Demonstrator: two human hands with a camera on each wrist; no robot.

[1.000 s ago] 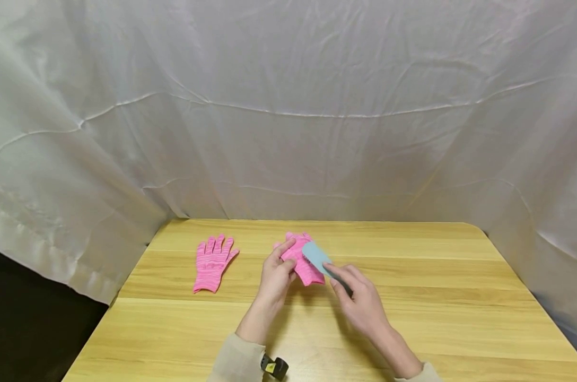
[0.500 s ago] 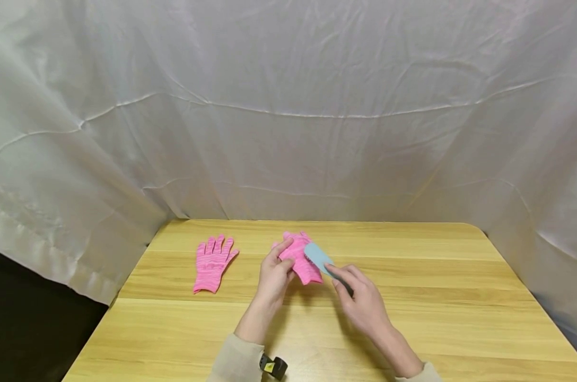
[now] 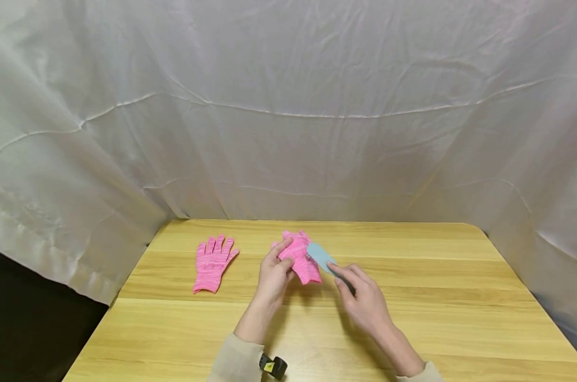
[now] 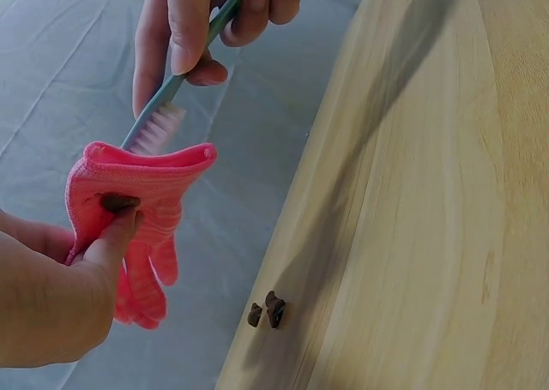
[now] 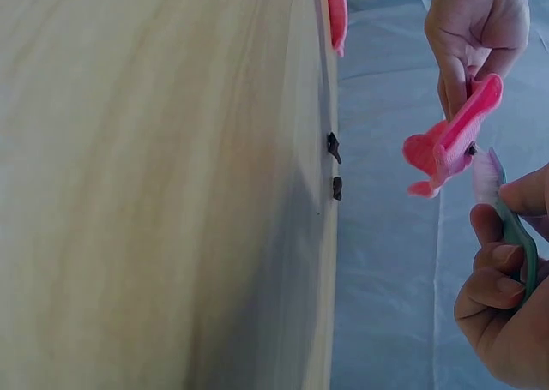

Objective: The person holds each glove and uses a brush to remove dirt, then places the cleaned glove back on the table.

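Observation:
My left hand grips a pink knitted glove above the table, thumb on top and cuff tilted toward me. In the left wrist view a dark brown smear shows on that glove close to the thumb tip. A blue-green brush with pale bristles is held by its handle in my right hand. Its bristles face the glove's side; the right wrist view puts them right beside the fabric, and I cannot tell whether they touch. A second pink glove lies flat on the left, fingers pointing away.
Small dark brown clumps lie on the wooden table, beneath the work; the head view hides them. A grey-white curtain hangs behind the table and along its sides. A black band with a small device sits at the left cuff.
The brush has slid slightly right, from over the glove to its edge. The held glove has shifted a little left. The glove lying on the table has stayed put.

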